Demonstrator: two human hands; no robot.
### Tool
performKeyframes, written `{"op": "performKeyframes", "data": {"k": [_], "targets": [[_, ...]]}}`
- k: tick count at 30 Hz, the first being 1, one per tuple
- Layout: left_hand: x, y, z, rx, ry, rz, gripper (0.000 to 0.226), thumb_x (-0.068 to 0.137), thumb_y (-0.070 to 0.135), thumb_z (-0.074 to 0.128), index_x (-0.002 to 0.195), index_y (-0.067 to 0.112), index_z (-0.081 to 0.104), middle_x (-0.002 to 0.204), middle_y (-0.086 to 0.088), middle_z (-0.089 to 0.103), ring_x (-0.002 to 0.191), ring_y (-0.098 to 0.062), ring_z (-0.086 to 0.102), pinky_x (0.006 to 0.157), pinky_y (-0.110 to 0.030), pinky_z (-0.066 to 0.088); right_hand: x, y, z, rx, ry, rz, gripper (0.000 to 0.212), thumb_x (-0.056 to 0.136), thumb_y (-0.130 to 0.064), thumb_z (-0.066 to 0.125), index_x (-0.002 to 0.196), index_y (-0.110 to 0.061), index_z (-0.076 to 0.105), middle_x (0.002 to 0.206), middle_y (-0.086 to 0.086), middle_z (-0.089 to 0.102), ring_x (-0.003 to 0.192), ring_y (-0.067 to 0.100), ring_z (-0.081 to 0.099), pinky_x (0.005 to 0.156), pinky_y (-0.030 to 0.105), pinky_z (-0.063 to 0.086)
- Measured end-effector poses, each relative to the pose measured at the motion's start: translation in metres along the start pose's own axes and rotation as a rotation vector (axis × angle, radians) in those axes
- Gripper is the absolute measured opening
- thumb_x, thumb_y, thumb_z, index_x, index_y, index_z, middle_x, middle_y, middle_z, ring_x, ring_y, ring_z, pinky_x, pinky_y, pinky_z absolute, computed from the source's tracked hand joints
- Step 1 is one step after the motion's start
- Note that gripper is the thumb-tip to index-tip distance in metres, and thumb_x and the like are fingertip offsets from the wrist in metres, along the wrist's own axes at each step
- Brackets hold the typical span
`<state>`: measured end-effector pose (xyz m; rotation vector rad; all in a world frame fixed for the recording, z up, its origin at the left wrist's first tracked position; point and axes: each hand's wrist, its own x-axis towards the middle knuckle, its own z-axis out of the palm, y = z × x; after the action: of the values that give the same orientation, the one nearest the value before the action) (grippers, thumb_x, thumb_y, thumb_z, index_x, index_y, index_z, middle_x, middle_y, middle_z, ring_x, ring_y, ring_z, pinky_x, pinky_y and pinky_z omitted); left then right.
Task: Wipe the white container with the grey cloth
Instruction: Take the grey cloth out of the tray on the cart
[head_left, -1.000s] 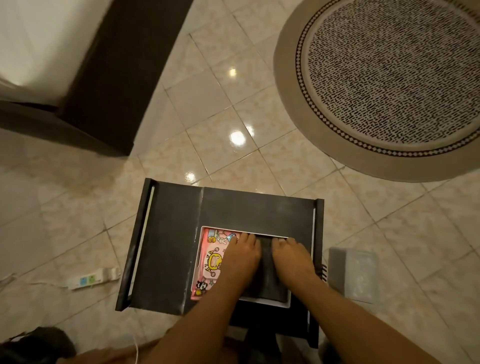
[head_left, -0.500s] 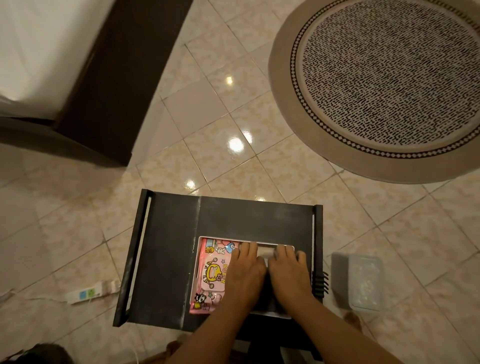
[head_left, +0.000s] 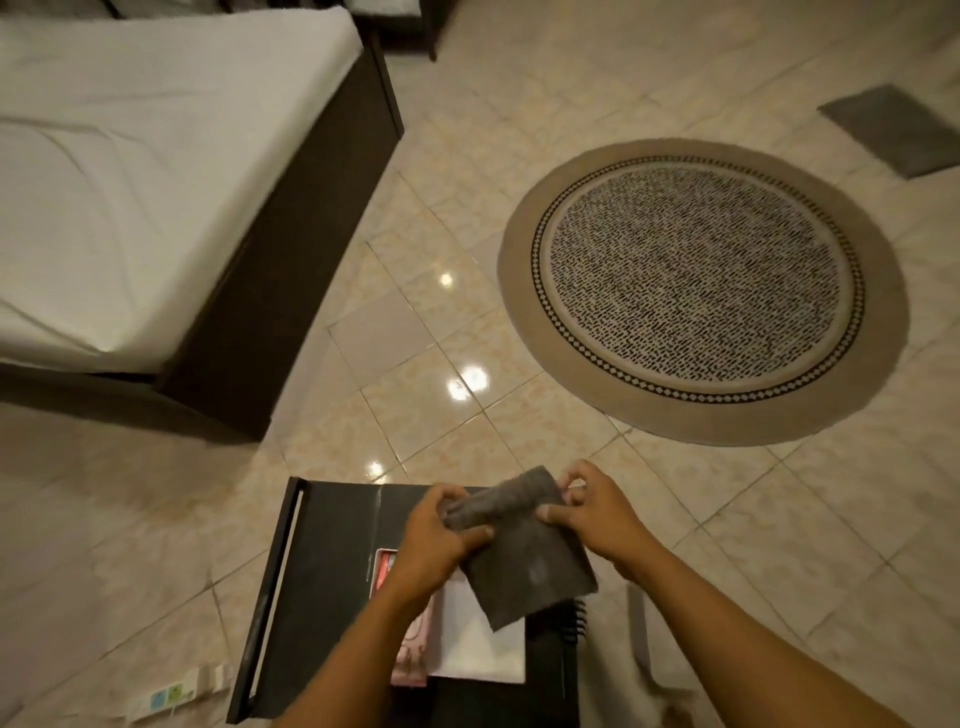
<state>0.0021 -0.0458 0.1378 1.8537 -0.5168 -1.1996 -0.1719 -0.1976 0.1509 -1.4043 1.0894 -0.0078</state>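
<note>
Down at 6 o'clock, both hands hold up the grey cloth (head_left: 524, 551) above the small black table (head_left: 322, 561). The left hand (head_left: 441, 535) pinches the cloth's top left part, and the right hand (head_left: 597, 514) pinches the top right edge, so the cloth hangs loose. The white container (head_left: 483, 644) lies flat on the table, right under the cloth (a pink picture shows on its left side). To wipe well, I think the cloth should be folded into a neat pad first, then pressed flat on the white top. One hand could hold the container so it does not slide.
</note>
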Motion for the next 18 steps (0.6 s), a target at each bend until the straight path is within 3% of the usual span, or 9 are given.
{"op": "performKeyframes", "data": {"k": [5, 8, 11, 14, 16, 18], "targets": [[0.001, 0.055, 0.047, -0.208, -0.062, 0.037, 0.092, 0.069, 0.027, 0.088, 0.141, 0.040, 0.033, 0.121, -0.005, 0.061, 0.098, -0.018, 0.070, 0.072, -0.034, 0.059, -0.013, -0.026, -0.068, 0.296, 0.109, -0.055, 0.040, 0.083, -0.013, 0.075, 0.102, -0.030, 0.044, 0.089, 0.021, 0.069, 0.078, 0.031, 0.074, 0.059, 0.038, 0.060], [-0.001, 0.084, 0.085, -0.206, -0.076, 0.085, 0.104, 0.072, 0.023, 0.087, 0.144, 0.054, 0.019, 0.120, 0.002, 0.059, 0.098, -0.014, 0.069, 0.070, -0.032, 0.059, -0.023, -0.029, -0.108, 0.449, 0.178, -0.094, 0.041, 0.083, -0.006, 0.073, 0.099, -0.033, 0.047, 0.084, 0.019, 0.074, 0.068, 0.029, 0.074, 0.052, 0.040, 0.059], [-0.004, 0.111, 0.123, -0.216, 0.001, 0.128, 0.084, 0.084, 0.013, 0.076, 0.135, 0.060, 0.030, 0.113, -0.009, 0.062, 0.093, -0.020, 0.070, 0.069, -0.037, 0.061, -0.031, -0.027, -0.146, 0.440, 0.217, -0.148, 0.032, 0.086, -0.006, 0.070, 0.093, -0.032, 0.053, 0.089, 0.017, 0.073, 0.066, 0.022, 0.073, 0.047, 0.033, 0.055], [-0.003, 0.128, 0.158, -0.127, 0.017, 0.208, 0.050, 0.093, 0.006, 0.060, 0.120, 0.048, 0.059, 0.125, -0.006, 0.055, 0.107, -0.024, 0.061, 0.078, -0.045, 0.061, -0.035, -0.015, -0.180, 0.277, 0.139, -0.174, 0.024, 0.084, -0.005, 0.071, 0.093, -0.025, 0.060, 0.107, 0.016, 0.066, 0.088, 0.025, 0.066, 0.062, 0.040, 0.059], [0.002, 0.130, 0.181, -0.049, 0.019, 0.227, 0.037, 0.094, 0.006, 0.057, 0.105, 0.038, 0.072, 0.129, -0.003, 0.056, 0.111, -0.021, 0.058, 0.088, -0.046, 0.057, -0.033, 0.001, -0.201, 0.182, 0.039, -0.167, 0.034, 0.078, 0.002, 0.072, 0.099, -0.023, 0.062, 0.114, 0.009, 0.060, 0.097, 0.028, 0.063, 0.067, 0.041, 0.061], [0.012, 0.123, 0.202, 0.007, 0.005, 0.221, 0.025, 0.090, 0.014, 0.068, 0.104, 0.034, 0.073, 0.126, -0.002, 0.059, 0.109, -0.019, 0.059, 0.089, -0.045, 0.056, -0.028, 0.020, -0.218, 0.088, -0.020, -0.171, 0.046, 0.074, 0.008, 0.071, 0.105, -0.025, 0.060, 0.116, 0.001, 0.056, 0.097, 0.026, 0.063, 0.065, 0.037, 0.062]]}}
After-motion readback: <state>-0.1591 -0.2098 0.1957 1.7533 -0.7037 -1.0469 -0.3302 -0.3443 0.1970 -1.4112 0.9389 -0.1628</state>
